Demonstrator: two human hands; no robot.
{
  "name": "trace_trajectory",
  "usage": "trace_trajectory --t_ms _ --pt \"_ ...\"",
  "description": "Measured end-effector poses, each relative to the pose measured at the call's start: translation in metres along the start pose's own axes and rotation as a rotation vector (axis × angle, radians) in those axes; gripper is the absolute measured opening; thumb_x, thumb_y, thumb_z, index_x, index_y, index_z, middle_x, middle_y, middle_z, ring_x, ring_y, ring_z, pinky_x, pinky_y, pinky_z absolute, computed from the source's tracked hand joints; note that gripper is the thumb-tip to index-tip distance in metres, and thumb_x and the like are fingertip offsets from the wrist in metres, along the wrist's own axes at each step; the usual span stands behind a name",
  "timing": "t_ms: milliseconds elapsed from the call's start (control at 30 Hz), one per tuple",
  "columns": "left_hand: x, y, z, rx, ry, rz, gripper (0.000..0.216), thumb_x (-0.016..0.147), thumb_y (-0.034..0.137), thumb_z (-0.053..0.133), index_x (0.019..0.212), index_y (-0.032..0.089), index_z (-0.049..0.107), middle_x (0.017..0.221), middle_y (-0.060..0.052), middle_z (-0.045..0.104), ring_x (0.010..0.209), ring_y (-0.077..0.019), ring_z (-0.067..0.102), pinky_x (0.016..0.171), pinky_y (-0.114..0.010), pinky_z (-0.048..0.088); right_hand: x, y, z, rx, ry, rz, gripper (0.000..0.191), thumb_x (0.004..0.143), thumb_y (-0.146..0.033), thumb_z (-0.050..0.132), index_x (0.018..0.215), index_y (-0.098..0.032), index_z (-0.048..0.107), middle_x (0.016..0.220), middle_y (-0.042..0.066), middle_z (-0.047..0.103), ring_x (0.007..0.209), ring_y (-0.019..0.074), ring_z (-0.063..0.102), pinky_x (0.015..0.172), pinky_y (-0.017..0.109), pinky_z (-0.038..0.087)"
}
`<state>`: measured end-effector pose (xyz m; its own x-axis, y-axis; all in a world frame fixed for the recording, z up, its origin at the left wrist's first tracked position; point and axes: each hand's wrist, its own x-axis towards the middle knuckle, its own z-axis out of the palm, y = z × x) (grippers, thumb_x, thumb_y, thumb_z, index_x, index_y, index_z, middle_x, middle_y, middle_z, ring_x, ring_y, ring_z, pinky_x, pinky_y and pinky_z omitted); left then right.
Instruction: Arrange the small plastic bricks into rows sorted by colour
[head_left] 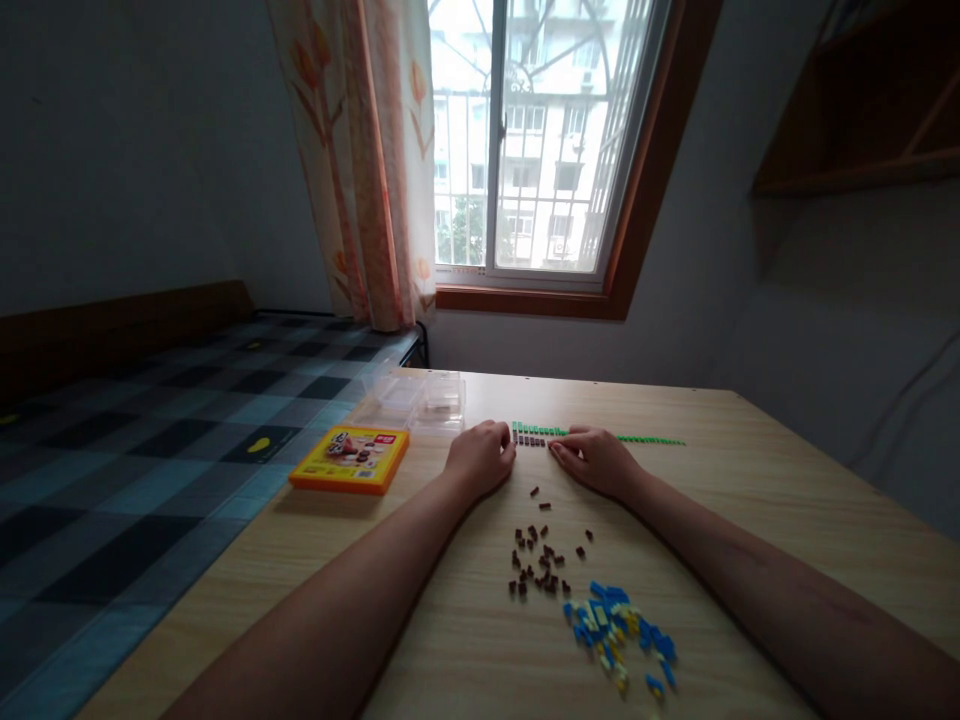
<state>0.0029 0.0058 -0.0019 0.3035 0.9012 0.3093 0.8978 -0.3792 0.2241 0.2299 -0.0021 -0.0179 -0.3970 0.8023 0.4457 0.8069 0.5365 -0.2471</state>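
My left hand (481,458) rests on the wooden table with curled fingers, its fingertips at the left end of a short row of brown bricks (531,441). What those fingers hold, if anything, is hidden. At the row's right end, my right hand (596,460) has its thumb and forefinger pinched together at a small brown brick (551,445). Just behind the brown row runs a long line of green bricks (651,440), partly covered by my right hand. Loose brown bricks (547,556) lie scattered between my forearms.
Nearer to me is a pile of blue and yellow bricks (613,625). On the left are a yellow-orange box (351,460) and clear plastic containers (424,400). A bed with a checked cover (195,420) adjoins the table's left side; a window (551,150) is beyond.
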Motion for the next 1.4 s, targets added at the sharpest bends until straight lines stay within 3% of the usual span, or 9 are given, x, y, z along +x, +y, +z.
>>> trace_trajectory --t_ms 100,667,833,1400 --pt "-0.0003 0.0008 -0.001 -0.002 -0.001 -0.006 0.019 0.088 0.034 0.049 0.084 0.022 0.063 0.096 -0.004 0.067 0.082 -0.0172 0.061 0.066 -0.028 0.041 0.0016 0.0006 0.0009 -0.006 -0.016 0.019 0.033 0.095 -0.038 0.046 0.095 -0.024 0.076 0.074 0.003 0.063 0.062 0.0125 0.054 0.06 0.024 0.036" --pt "0.0 -0.0004 0.0011 0.002 0.001 0.005 0.019 0.088 0.034 0.049 0.085 0.022 0.063 0.095 -0.004 0.067 0.082 -0.0175 0.061 0.068 -0.028 0.042 0.002 0.0018 0.0021 0.021 -0.017 0.018 0.035 0.095 -0.037 0.045 0.092 -0.023 0.077 0.074 0.003 0.064 0.062 0.0125 0.055 0.06 0.024 0.036" --pt "-0.0009 0.0019 -0.0024 0.001 -0.01 -0.005 0.018 0.088 0.033 0.05 0.084 0.021 0.063 0.096 -0.004 0.067 0.083 -0.0175 0.061 0.066 -0.028 0.041 0.0021 0.0017 0.0023 0.01 0.006 0.029 0.032 0.094 -0.035 0.047 0.102 -0.024 0.076 0.074 0.003 0.064 0.061 0.0128 0.054 0.059 0.025 0.037" --pt "-0.0007 0.0007 -0.0017 0.002 -0.007 0.006 0.019 0.088 0.034 0.049 0.085 0.022 0.063 0.097 -0.005 0.067 0.082 -0.018 0.061 0.067 -0.028 0.042 0.0025 -0.0013 0.0015 -0.029 -0.017 0.026 0.034 0.095 -0.038 0.045 0.096 -0.024 0.076 0.076 0.004 0.066 0.064 0.0137 0.056 0.06 0.025 0.036"
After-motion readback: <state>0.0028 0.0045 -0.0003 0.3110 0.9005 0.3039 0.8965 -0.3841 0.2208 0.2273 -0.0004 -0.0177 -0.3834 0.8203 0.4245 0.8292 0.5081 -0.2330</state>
